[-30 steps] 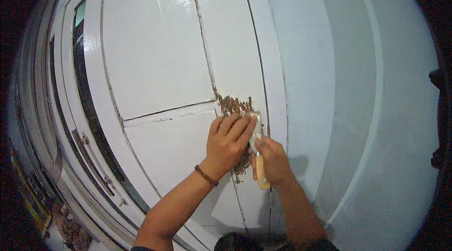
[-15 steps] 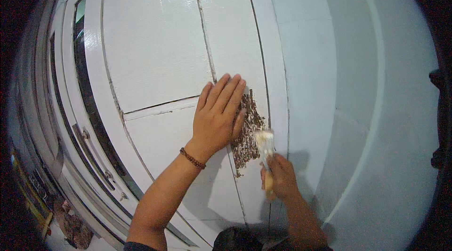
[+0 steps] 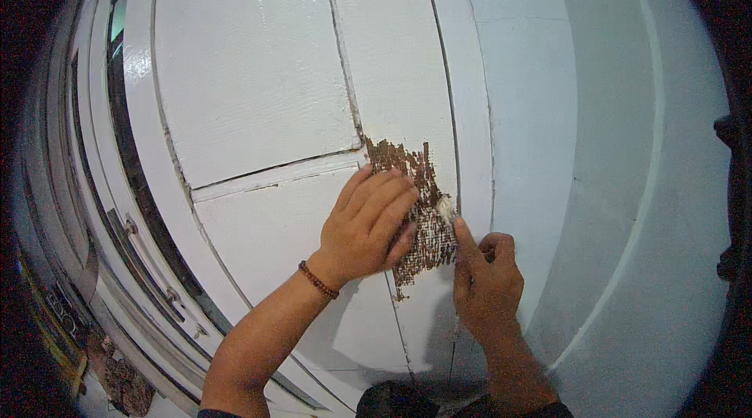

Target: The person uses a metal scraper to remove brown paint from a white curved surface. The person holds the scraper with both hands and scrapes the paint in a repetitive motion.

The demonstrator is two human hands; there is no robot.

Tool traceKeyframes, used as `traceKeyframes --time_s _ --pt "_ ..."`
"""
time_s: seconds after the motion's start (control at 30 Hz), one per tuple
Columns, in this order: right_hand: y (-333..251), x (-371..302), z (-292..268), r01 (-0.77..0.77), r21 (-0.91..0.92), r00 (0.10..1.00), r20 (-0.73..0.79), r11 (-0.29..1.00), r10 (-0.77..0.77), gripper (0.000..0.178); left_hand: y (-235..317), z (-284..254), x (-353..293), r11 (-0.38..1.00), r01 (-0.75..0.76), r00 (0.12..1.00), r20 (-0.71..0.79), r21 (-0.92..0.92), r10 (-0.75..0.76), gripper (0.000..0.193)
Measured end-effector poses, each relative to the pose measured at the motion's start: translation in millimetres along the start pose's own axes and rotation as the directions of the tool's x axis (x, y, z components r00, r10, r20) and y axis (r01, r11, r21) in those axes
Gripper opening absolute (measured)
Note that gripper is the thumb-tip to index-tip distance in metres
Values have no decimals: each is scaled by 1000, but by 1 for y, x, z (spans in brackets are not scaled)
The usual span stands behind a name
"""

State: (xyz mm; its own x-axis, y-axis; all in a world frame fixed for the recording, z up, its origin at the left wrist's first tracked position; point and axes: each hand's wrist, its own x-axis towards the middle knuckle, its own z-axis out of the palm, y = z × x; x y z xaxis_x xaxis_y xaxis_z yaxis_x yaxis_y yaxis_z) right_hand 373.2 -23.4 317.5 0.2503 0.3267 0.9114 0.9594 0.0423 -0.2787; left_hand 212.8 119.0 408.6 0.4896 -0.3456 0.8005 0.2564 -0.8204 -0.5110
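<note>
A patch of bare brown, woven-looking surface (image 3: 427,242) shows through the white paint of a panelled door (image 3: 258,89). My left hand (image 3: 366,218), a beaded bracelet on its wrist, is open with its fingers stretched out over the patch's left side, covering part of it. My right hand (image 3: 489,273) is closed round a putty knife (image 3: 445,208), index finger reaching toward the blade. The pale-smeared blade meets the patch's right edge; the knife's handle is hidden in the hand.
Dark grooves divide the door into panels. Left of it runs a narrow glass strip (image 3: 133,144) with a long metal pull handle (image 3: 153,273). A grey-blue wall (image 3: 603,152) stands to the right. Low at the left lies a brown, crumpled-looking thing (image 3: 117,375).
My left hand has slid down, uncovering the patch's upper part. My right hand has moved up and right and turned, bringing the putty knife's blade higher along the patch's right edge. The view has shifted slightly.
</note>
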Motion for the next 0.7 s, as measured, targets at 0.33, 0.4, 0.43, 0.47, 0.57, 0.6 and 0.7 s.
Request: traceKeyframes --time_s 0.33,0.4,0.43,0.47,0.57,0.6,0.7 --pt "-2 5 15 94 68 985 139 993 -103 63 0 -2 -4 977 -204 966 175 59 191 30" --pt "-4 7 13 -6 168 979 204 986 -28 64 -1 -2 -3 976 -209 965 177 61 195 29" --pt "-5 8 12 -20 160 976 217 987 -15 63 0 -2 -3 977 -205 964 186 63 191 29" --pt "-5 9 12 -31 160 972 233 987 -7 63 0 -2 -3 977 -206 964 185 63 191 29" --pt "-5 15 13 1 123 981 191 992 -25 62 0 -1 -4 978 -196 966 187 67 181 29" --pt "-6 16 13 21 102 986 162 995 -37 62 0 -1 -4 979 -194 966 186 70 178 29" --pt "-8 20 7 -7 91 974 228 996 -14 58 0 0 -3 981 -181 971 170 76 166 28"
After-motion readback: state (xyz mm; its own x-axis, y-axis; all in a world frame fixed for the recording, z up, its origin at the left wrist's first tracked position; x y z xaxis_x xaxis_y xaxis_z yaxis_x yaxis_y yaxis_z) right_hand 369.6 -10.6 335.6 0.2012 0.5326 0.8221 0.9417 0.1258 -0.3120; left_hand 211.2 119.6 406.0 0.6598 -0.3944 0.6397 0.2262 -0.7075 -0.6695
